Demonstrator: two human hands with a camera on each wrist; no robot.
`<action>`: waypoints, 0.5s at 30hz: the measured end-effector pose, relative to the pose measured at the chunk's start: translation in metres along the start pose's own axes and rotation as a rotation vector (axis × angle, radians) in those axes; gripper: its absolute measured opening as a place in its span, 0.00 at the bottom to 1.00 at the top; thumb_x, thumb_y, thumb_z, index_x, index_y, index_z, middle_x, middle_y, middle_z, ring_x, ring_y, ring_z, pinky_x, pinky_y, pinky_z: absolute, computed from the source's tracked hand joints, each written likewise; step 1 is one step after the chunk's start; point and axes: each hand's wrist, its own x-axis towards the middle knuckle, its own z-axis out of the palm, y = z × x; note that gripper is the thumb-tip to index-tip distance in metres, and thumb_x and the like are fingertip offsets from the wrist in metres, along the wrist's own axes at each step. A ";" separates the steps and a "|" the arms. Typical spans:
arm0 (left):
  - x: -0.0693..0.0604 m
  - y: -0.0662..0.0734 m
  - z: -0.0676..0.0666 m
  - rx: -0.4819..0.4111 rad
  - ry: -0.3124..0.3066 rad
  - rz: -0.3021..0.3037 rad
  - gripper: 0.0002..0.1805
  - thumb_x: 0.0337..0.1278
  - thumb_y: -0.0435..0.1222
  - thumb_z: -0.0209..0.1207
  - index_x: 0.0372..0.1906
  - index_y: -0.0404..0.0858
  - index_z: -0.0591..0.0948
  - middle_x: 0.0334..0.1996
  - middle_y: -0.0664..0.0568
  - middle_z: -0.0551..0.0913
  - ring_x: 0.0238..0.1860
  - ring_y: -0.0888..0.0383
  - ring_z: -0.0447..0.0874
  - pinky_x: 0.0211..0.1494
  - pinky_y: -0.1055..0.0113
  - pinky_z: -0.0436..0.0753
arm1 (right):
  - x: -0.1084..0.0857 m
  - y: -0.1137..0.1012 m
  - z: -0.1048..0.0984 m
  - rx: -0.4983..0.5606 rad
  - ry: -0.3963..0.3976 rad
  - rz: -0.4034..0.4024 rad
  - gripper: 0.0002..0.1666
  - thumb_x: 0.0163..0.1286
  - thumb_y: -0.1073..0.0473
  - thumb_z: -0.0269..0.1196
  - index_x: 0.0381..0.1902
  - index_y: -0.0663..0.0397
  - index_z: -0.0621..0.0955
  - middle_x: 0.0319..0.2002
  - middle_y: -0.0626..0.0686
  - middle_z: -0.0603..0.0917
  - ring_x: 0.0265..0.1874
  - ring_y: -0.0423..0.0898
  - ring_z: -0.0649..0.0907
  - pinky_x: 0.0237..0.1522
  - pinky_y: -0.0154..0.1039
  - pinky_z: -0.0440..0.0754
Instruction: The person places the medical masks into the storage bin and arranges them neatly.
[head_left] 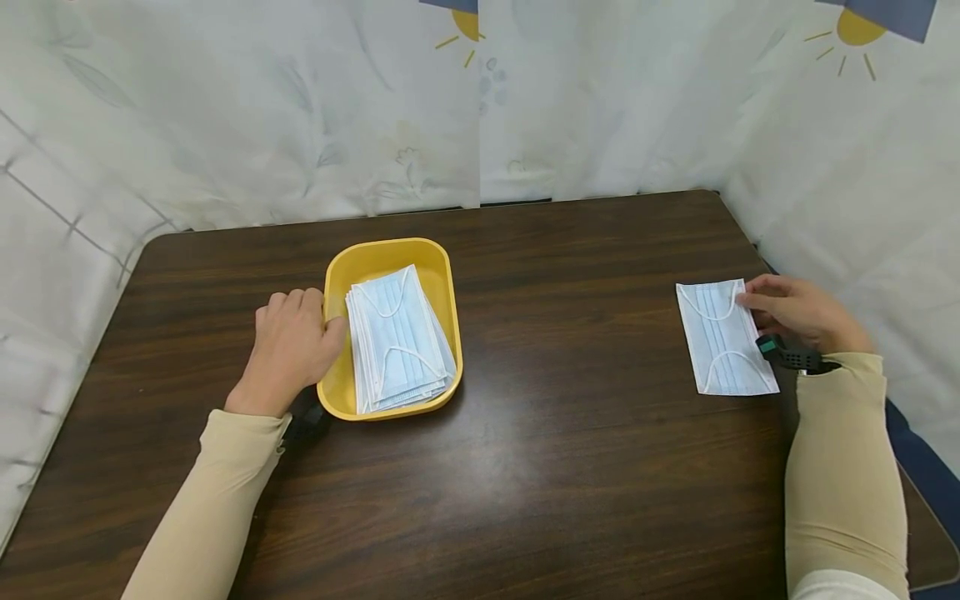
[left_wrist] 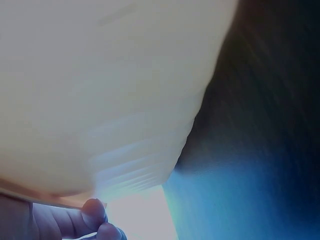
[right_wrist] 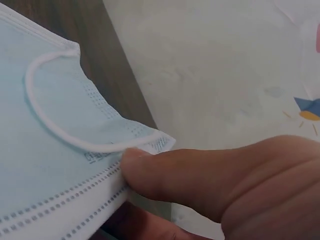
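Note:
On the left, a yellow plastic basket (head_left: 367, 265) holds a stack of light blue face masks (head_left: 405, 333) with white ear loops. My left hand (head_left: 294, 342) grips the basket's left rim, and in the left wrist view its fingers (left_wrist: 93, 214) curl at the edge of the basket wall (left_wrist: 100, 75). Over at the table's right side, a single face mask (head_left: 716, 337) lies at or just above the surface. My right hand (head_left: 813, 312) pinches that mask near its upper right corner. The right wrist view shows the thumb (right_wrist: 175, 172) on top, beside the ear loop.
A dark wood-grain table (head_left: 555, 467) spans the work area. White patterned curtains (head_left: 615, 108) hang behind it and along both sides. A black strap device (head_left: 791, 354) sits on the right wrist. Dark blue fabric (head_left: 918, 454) shows past the right edge.

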 end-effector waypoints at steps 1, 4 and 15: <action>0.000 0.000 0.000 0.000 -0.001 0.001 0.17 0.67 0.40 0.42 0.33 0.29 0.72 0.28 0.38 0.71 0.36 0.39 0.65 0.41 0.48 0.63 | 0.000 0.000 0.000 0.000 -0.002 0.000 0.38 0.77 0.37 0.56 0.67 0.63 0.66 0.42 0.37 0.79 0.40 0.40 0.84 0.42 0.36 0.85; 0.000 0.000 -0.001 0.000 -0.002 0.000 0.16 0.67 0.40 0.42 0.33 0.29 0.71 0.28 0.38 0.71 0.36 0.39 0.65 0.41 0.48 0.63 | 0.001 -0.001 0.000 -0.025 -0.014 0.007 0.42 0.78 0.37 0.54 0.70 0.67 0.66 0.44 0.39 0.80 0.40 0.39 0.84 0.42 0.36 0.86; 0.000 0.001 -0.001 0.012 -0.012 -0.007 0.18 0.68 0.40 0.42 0.34 0.29 0.72 0.28 0.38 0.71 0.36 0.39 0.65 0.41 0.48 0.64 | -0.002 -0.006 0.002 -0.028 -0.072 -0.019 0.42 0.69 0.43 0.69 0.68 0.68 0.72 0.42 0.38 0.85 0.41 0.35 0.87 0.44 0.33 0.86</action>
